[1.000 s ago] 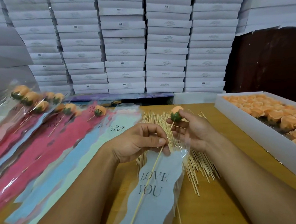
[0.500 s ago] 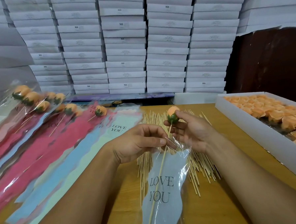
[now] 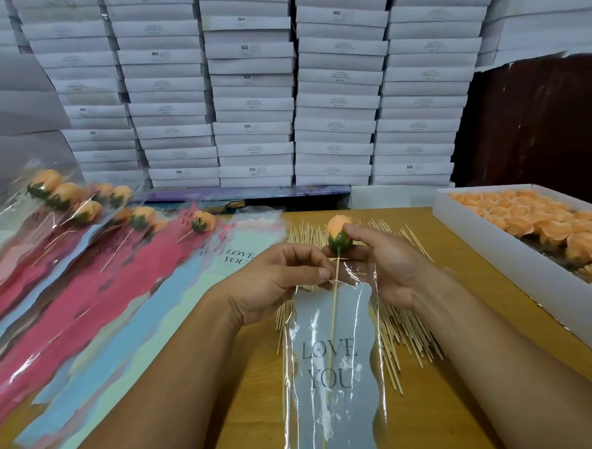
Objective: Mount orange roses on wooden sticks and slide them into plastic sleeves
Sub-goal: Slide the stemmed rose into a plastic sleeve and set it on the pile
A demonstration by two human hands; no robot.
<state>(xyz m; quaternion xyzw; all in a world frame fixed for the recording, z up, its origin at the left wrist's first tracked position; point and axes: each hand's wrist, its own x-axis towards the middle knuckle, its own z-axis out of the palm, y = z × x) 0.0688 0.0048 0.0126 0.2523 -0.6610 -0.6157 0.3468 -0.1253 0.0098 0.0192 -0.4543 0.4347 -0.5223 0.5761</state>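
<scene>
An orange rose (image 3: 338, 232) on its wooden stick (image 3: 332, 320) slides partway into a "LOVE YOU" sleeve (image 3: 331, 366); right hand (image 3: 384, 267) pinches the bud, left hand (image 3: 277, 282) pinches the sleeve's mouth. Next, probably, seating the bud inside.

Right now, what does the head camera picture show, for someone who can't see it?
Two hands slide an orange rose on a wooden stick into a clear "LOVE YOU" plastic sleeve: the right hand holds the rose, the left hand pinches the sleeve's mouth. Loose sticks lie beneath, finished sleeved roses left, a box of roses right.
</scene>
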